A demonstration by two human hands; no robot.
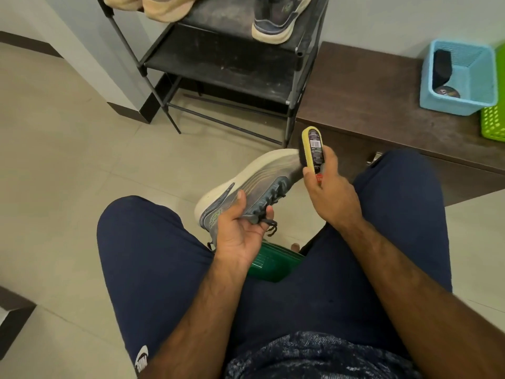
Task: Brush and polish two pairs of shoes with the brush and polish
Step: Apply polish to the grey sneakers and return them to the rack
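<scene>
Over tiled floor (68, 160), I am gripping a grey sneaker (254, 181) in my left hand (240, 231) and clasping a yellow brush (311, 149) against its toe in my right hand (330, 192).

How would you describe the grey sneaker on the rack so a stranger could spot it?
Find the black shoe rack against the wall, left of the brown cabinet. On its top shelf, at the right end, sits the grey sneaker. Unlike the beige shoes at the left end, it is dark grey with a pale sole.
</scene>
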